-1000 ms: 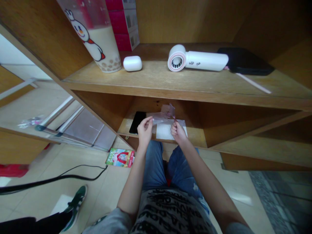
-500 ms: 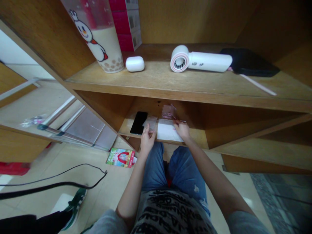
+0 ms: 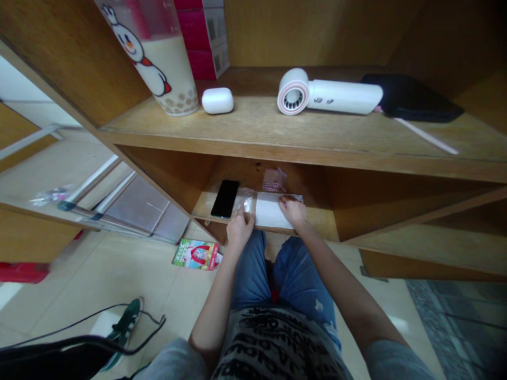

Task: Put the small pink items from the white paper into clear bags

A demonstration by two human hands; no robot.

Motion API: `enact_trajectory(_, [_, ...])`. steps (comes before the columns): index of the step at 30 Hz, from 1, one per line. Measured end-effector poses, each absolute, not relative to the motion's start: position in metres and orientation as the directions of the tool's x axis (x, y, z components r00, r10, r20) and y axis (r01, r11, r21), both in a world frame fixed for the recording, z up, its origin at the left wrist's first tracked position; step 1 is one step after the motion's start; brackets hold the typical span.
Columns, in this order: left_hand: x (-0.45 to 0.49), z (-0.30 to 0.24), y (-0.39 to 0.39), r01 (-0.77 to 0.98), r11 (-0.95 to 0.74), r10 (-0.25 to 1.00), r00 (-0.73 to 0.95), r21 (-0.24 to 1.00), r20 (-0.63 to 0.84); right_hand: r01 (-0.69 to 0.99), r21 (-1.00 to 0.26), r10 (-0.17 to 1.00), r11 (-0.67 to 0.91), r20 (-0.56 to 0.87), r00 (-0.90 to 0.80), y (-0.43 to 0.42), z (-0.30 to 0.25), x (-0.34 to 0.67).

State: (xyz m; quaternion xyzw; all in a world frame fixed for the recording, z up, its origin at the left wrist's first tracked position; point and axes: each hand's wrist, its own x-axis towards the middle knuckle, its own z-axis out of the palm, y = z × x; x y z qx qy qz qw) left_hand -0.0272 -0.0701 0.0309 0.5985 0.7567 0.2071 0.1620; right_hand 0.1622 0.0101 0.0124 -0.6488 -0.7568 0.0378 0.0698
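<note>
On the lower shelf, my left hand (image 3: 240, 228) has its fingers closed at the near edge of a small clear plastic bag (image 3: 247, 198). Right of the bag lies a white sheet of paper (image 3: 266, 210). My right hand (image 3: 293, 212) rests over the sheet's right part, fingers curled together; anything between them is hidden. A black phone (image 3: 225, 199) lies flat to the left of the bag. Behind the paper, a pinkish clear packet (image 3: 274, 180) leans near the back wall.
The shelf above (image 3: 253, 132) holds a bubble tea cup (image 3: 174, 68), a white earbud case (image 3: 217, 101), a white handheld fan (image 3: 340, 97) and a black flat item (image 3: 420, 97). A colourful booklet (image 3: 195, 254) lies on the floor, left. Another person's green shoe (image 3: 125, 324) and cables show lower left.
The clear bag has come down off the phone's edge and lies flatter beside it. My right hand has shifted slightly left over the paper. The cable at lower left has moved.
</note>
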Motion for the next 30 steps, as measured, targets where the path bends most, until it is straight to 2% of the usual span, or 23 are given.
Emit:
enact_trajectory(13, [-0.011,0.04,-0.051,0.887,0.018,0.985,-0.094,0.461,0.144,0.98,-0.092,0.983,0.179,0.052,-0.175,0.009,0.017,0.16])
enact_trajectory(16, [-0.007,0.041,-0.042,0.926,-0.025,0.975,-0.06,0.377,0.214,0.979,-0.097,0.982,0.18,0.068,-0.174,0.009,0.017,0.16])
enact_trajectory(19, [-0.008,0.036,-0.034,0.962,0.016,0.954,-0.095,0.272,0.283,0.979,-0.105,0.983,0.175,0.079,-0.168,0.009,0.016,0.161])
enact_trajectory(22, [-0.017,0.028,-0.027,0.974,0.048,0.937,-0.12,0.22,0.328,0.978,-0.109,0.983,0.178,0.073,-0.171,0.008,0.016,0.161])
enact_trajectory(30, [-0.033,0.013,-0.019,0.971,0.094,0.963,-0.144,0.218,0.226,0.982,-0.109,0.988,0.152,0.048,-0.148,0.007,0.021,0.159])
